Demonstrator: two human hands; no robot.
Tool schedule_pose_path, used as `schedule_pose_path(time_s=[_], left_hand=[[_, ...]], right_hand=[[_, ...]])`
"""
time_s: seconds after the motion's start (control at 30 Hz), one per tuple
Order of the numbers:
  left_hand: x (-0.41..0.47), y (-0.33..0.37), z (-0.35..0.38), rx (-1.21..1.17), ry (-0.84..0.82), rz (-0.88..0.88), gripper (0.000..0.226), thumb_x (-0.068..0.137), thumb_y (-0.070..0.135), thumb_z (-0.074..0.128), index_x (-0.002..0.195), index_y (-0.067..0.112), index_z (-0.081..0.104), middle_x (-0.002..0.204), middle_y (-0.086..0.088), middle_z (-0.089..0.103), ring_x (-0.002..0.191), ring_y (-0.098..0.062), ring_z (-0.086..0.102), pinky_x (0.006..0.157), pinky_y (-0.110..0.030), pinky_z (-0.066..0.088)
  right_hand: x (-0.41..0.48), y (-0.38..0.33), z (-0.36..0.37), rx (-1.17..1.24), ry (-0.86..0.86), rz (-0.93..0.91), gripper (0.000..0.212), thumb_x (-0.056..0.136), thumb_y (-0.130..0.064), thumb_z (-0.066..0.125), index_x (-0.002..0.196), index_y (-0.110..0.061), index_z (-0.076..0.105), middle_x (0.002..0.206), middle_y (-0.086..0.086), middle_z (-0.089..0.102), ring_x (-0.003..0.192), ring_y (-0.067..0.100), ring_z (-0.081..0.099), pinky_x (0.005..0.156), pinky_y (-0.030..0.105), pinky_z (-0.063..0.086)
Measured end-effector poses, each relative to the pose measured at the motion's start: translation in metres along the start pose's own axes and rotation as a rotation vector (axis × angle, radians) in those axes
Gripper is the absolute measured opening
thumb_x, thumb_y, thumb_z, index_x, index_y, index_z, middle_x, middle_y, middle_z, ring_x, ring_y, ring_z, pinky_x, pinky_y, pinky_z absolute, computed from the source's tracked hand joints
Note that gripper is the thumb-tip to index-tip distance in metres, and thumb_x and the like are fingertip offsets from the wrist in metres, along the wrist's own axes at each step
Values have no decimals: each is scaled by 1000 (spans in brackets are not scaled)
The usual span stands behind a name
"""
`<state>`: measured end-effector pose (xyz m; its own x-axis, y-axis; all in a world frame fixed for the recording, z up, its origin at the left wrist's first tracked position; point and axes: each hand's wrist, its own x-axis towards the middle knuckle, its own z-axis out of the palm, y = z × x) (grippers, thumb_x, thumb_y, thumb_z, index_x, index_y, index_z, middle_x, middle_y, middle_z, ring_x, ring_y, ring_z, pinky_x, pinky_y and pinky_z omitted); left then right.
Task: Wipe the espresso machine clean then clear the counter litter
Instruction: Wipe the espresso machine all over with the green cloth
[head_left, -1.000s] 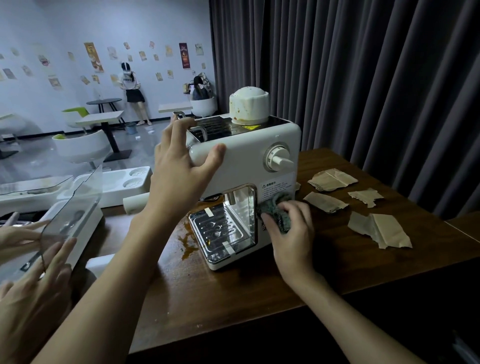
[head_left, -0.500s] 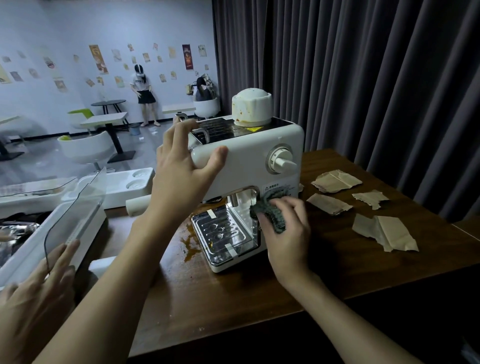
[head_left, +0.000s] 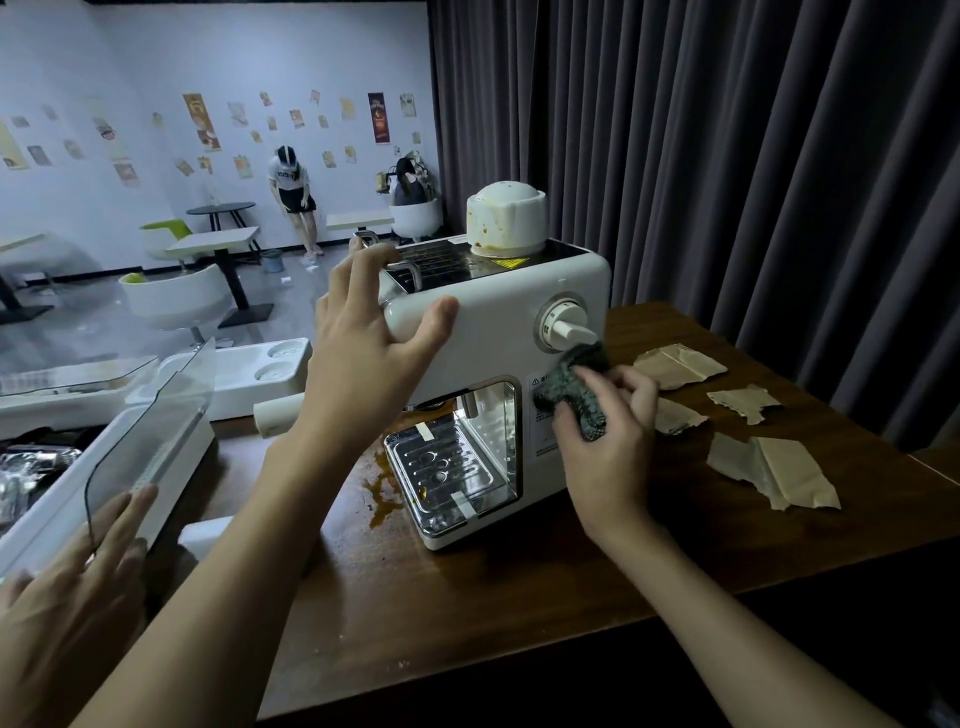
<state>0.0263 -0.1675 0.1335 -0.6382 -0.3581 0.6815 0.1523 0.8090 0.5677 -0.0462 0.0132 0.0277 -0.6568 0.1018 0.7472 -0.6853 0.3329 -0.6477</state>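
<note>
Right grip (head_left: 608, 452) pinching cloth (head_left: 571, 391), against espresso machine (head_left: 498, 332)

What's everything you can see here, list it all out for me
espresso machine: one, white, middle of the counter
cap: one, white and stained, on the machine's top
cloth: one, dark green, against the machine's front
paper scraps: four, tan, on the counter right of the machine
spill: one, brown, on the counter left of the machine
curtain: one, dark grey, behind the counter
left hand: one, braces the machine's top corner
right hand: one, grips the cloth
</note>
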Motion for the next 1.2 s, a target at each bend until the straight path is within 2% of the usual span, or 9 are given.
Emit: schedule_pose_path(time_s=[0.13, 0.23, 0.37, 0.53, 0.63, 0.8, 0.97, 1.13, 1.2], left_hand=[[0, 1, -1, -6, -4, -4, 59, 79, 70, 50, 128, 38, 38, 143, 9, 42, 127, -17, 42, 95, -34, 35], [0, 2, -1, -13, -18, -20, 59, 79, 71, 51, 128, 41, 37, 143, 11, 40, 128, -21, 43, 100, -43, 42], [-1, 2, -2, -1, -24, -30, 60, 79, 71, 50, 129, 41, 37, 147, 7, 39, 131, -24, 42, 103, -51, 44], [0, 3, -2, -1, -29, -35, 61, 78, 73, 49, 129, 42, 35, 147, 6, 39, 132, -24, 42, 103, -52, 44], [0, 3, -2, 5, -28, -30, 61, 78, 73, 49, 128, 42, 35, 147, 4, 39, 132, -23, 41, 104, -51, 43], [-1, 4, -3, 5, -31, -37, 61, 78, 73, 49, 128, 42, 35, 147, 3, 39, 132, -26, 42, 103, -52, 44], [0, 3, -2, 29, -24, -19, 53, 90, 57, 60, 132, 36, 37, 148, 4, 38, 130, -24, 41, 99, -46, 43], [-1, 3, -2, 7, -34, -23, 57, 85, 63, 58, 131, 36, 37, 146, 2, 40, 130, -26, 41, 100, -45, 41], [-1, 3, -2, 2, -32, -23, 53, 90, 56, 62, 132, 34, 39, 146, 2, 40, 131, -26, 40, 100, -43, 39]], right_hand=[[41, 0, -13, 58, 92, 68, 39, 83, -4, 69, 120, -6, 59, 114, -5, 50, 107, -1, 47, 91, 10, 44], [51, 4, -20, 13, 71, -21, 31, 83, -3, 69, 112, -4, 61, 108, -1, 57, 102, 5, 52, 87, 13, 45], [37, 11, -23, -53, 10, -114, 33, 80, 0, 73, 112, -1, 66, 109, 2, 60, 104, 7, 54, 91, 11, 44], [77, -6, -32, -44, 5, -157, 35, 79, 2, 71, 114, -2, 66, 111, -4, 55, 104, 2, 51, 92, 11, 45], [99, -19, -36, -57, -26, -238, 31, 80, -2, 73, 111, -3, 68, 110, 3, 60, 102, 4, 52, 92, 7, 40], [98, -36, -35, -34, -100, -347, 31, 77, 0, 74, 108, -4, 70, 110, 6, 63, 103, 10, 56, 95, 17, 44], [94, -41, -35, -79, -184, -432, 35, 74, 5, 73, 108, -2, 70, 112, 9, 63, 107, 22, 59, 98, 26, 46], [88, -51, -32, -103, -223, -518, 34, 72, 4, 76, 105, -2, 70, 110, 12, 65, 107, 27, 60, 97, 31, 47], [85, -53, -29, -103, -222, -526, 35, 71, 6, 76, 105, -2, 70, 109, 12, 65, 105, 28, 61, 95, 36, 49]])
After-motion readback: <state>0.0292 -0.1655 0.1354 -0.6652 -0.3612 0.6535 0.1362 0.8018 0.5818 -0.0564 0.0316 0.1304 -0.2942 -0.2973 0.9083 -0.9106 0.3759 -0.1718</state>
